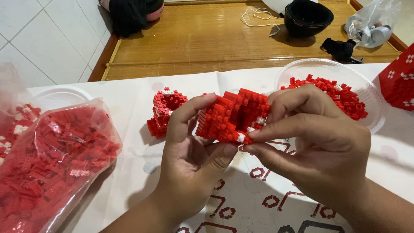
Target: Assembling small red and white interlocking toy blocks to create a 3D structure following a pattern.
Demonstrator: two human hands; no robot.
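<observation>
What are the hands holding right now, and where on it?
Both hold the red brick assembly: left hand cradles its left end and underside, right hand pinches its right end near the white bricks.

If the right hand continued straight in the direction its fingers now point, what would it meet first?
The right hand points leftward, and its fingertips already press the red brick assembly held with the left hand. That assembly comes first; the left hand's fingers probably lie just beyond it.

The brick model (233, 114) is studded red plastic with a slight gloss. The bag of bricks (56, 159) is clear, crinkled, shiny film. Matt printed paper (241, 203) lies beneath, beside a woven mat (207, 39).
</observation>
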